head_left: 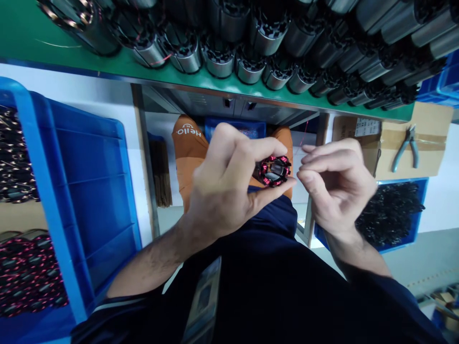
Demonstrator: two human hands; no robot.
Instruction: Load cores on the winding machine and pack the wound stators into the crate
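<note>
Grasping the red-wound motor stator [274, 171] in the left hand [229, 177], above the lap [188, 162]; curling the right hand [337, 179] just beside it, cannot tell whether pinching the red wire [305, 131]. Could drop the stator through loose grip, or snap wire by overpulling.

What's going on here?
A person's left hand holds a stator with red windings between thumb and fingers, above the lap. The right hand is beside it, not touching it, fingertips drawn together; a thin red wire shows near them, but whether they grip it is unclear. More stators stand in rows on the green table. Pliers lie on a carton at the right.
</note>
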